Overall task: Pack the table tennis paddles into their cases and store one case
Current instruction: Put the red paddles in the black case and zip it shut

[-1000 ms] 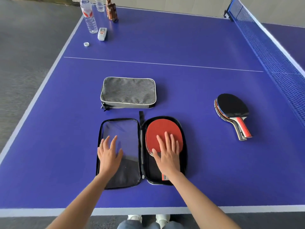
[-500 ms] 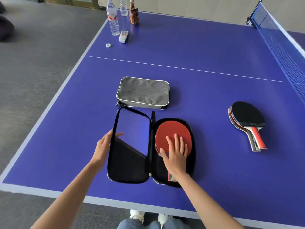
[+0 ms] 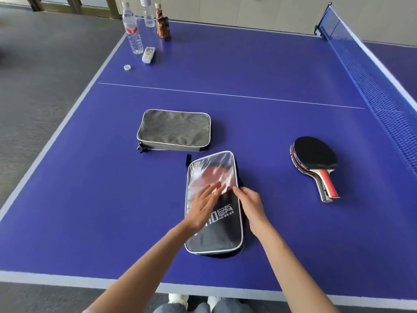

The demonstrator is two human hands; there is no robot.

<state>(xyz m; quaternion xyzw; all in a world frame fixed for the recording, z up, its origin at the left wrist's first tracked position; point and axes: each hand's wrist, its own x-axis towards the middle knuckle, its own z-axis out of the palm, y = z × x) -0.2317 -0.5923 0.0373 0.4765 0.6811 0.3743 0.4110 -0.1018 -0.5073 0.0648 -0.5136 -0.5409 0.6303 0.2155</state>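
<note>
- Your black case (image 3: 214, 213) lies folded shut on the bench (image 3: 270, 71), red paddle (image 3: 211, 175) inside; zipping remains.
- Left hand (image 3: 204, 207) presses flat; right hand (image 3: 250, 206) pinches its edge.
- Spare paddles (image 3: 314, 163) and grey case (image 3: 173, 131) wait.

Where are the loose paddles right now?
In the head view, the loose paddles lie stacked on the table, to the right of the black case, near the net.
</note>
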